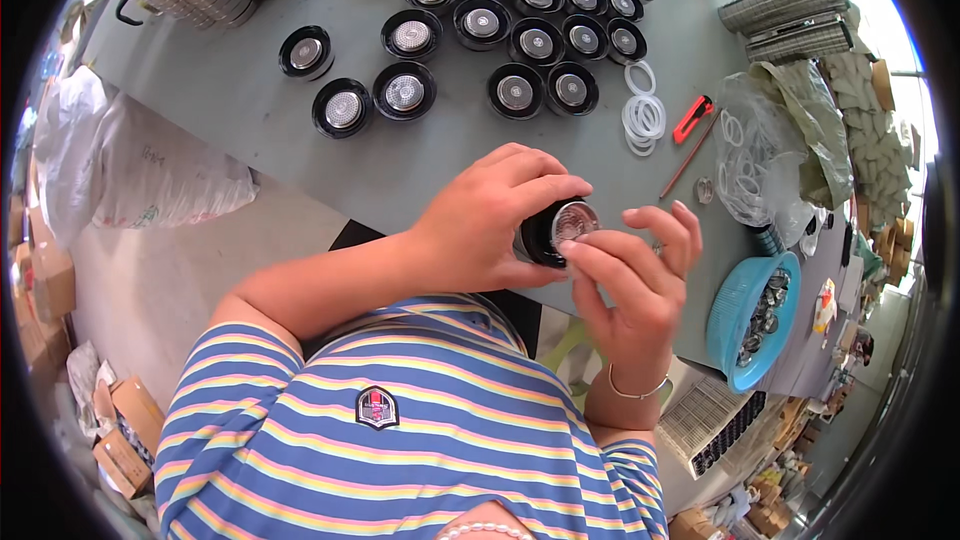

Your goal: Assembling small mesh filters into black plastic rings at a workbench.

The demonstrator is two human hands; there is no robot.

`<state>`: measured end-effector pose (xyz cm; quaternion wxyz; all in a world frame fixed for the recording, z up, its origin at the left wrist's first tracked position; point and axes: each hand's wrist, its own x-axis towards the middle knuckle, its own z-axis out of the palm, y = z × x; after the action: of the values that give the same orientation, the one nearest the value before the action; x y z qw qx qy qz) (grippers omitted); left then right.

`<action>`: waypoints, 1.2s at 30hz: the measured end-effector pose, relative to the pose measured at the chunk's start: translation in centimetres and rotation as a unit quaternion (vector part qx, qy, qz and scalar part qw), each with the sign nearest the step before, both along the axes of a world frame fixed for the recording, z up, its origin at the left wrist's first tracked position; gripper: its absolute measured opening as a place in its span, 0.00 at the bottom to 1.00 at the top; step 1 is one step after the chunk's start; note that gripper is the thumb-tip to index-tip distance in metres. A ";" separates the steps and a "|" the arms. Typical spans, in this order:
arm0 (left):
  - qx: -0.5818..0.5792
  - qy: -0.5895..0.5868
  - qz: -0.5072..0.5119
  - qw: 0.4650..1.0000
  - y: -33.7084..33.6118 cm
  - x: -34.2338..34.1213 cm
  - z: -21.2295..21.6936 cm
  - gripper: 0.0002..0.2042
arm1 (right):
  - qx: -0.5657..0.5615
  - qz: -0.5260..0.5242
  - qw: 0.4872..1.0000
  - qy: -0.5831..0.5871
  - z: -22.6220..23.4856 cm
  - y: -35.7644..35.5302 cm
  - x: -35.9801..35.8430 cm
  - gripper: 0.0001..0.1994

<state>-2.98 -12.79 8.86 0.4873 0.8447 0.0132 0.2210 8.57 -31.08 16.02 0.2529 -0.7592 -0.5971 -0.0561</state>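
Over grey table (300,130), both hands' fingers (600,252) around black round mesh-faced fitting (556,231).

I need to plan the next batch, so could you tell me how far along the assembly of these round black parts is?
About eighteen finished-looking black rings with metal mesh centres lie in rows on the grey table. One more black ring is gripped in the left hand, while the right hand presses at its mesh face. Still unused: white gasket rings and more parts in the blue basket.
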 end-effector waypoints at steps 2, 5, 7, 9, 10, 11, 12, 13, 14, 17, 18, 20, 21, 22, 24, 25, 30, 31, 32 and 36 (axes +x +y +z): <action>-0.016 -0.003 0.004 1.000 -0.2 0.1 -0.4 0.36 | -0.023 0.000 1.000 -0.005 -0.5 0.0 -0.1 0.08; -0.039 -0.011 0.005 0.999 -0.1 0.1 -0.9 0.34 | -0.074 -0.009 0.997 -0.012 -0.5 0.2 -0.9 0.09; -0.045 -0.016 0.002 0.999 -0.1 0.3 -1.1 0.34 | -0.103 -0.019 0.994 -0.017 -0.4 0.3 -1.3 0.12; -0.056 -0.016 0.002 0.998 -0.5 0.3 -1.1 0.35 | -0.114 -0.024 0.993 0.001 -0.3 0.1 -1.7 0.19; -0.056 -0.015 0.001 0.998 -0.5 0.4 -1.3 0.35 | -0.113 -0.025 0.993 0.003 -0.2 0.4 -1.6 0.19; -0.052 -0.022 0.000 0.998 -0.3 0.7 -1.5 0.36 | -0.129 -0.011 0.991 -0.018 0.2 0.9 -1.5 0.21; -0.049 -0.031 -0.001 0.998 -0.4 0.8 -1.6 0.37 | -0.144 0.001 0.989 -0.038 0.3 1.3 -1.3 0.22; -0.048 -0.031 -0.009 0.998 -0.5 0.6 -1.7 0.37 | -0.137 0.012 0.990 -0.038 0.1 1.4 -1.3 0.22; -0.051 -0.034 -0.009 0.998 -0.3 0.6 -1.7 0.37 | -0.130 0.016 0.991 -0.027 0.0 1.5 -1.1 0.22; -0.121 -0.024 -0.015 0.992 0.4 0.3 -1.9 0.40 | -0.028 0.024 0.998 0.053 -1.7 1.0 -0.4 0.22; -0.180 -0.017 -0.010 0.983 0.6 -0.2 -1.4 0.42 | 0.021 0.036 0.994 0.097 -2.8 0.2 0.2 0.22; -0.264 -0.095 0.000 0.960 1.9 -0.8 -0.6 0.42 | 0.123 -0.053 0.987 0.087 -4.6 -2.5 2.4 0.20; -0.335 -0.075 0.016 0.939 2.8 -1.5 0.6 0.43 | 0.154 -0.123 0.978 0.071 -5.9 -4.5 3.6 0.18; -0.359 -0.032 0.055 0.931 4.0 -2.1 1.3 0.39 | 0.105 -0.215 0.970 0.034 -6.7 -6.4 4.6 0.17; -0.279 0.180 0.099 0.938 6.9 -2.5 3.2 0.31 | 0.061 -0.305 0.950 -0.002 -9.0 -9.5 7.2 0.16; -0.102 0.233 0.118 0.960 7.5 -2.1 3.0 0.29 | 0.005 -0.315 0.949 -0.016 -10.3 -11.3 8.2 0.15; 0.321 0.372 0.170 0.854 6.3 0.3 0.6 0.36 | -0.025 -0.319 0.946 0.050 -11.1 -10.6 9.5 0.10; 0.320 0.375 0.172 0.853 6.1 0.7 0.2 0.36 | -0.025 -0.316 0.947 0.052 -11.2 -10.3 9.8 0.10; 0.335 0.346 0.178 0.858 6.0 1.3 -0.3 0.37 | -0.024 -0.325 0.943 0.073 -11.3 -10.1 10.3 0.10; 0.348 0.352 0.164 0.853 5.9 3.3 -0.4 0.40 | -0.038 -0.352 0.934 0.050 -11.8 -9.5 11.7 0.09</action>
<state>0.37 -6.89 8.50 0.0812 0.9661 0.2440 -0.0242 20.25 -40.56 4.17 0.2177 -0.9315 -0.2800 -0.0805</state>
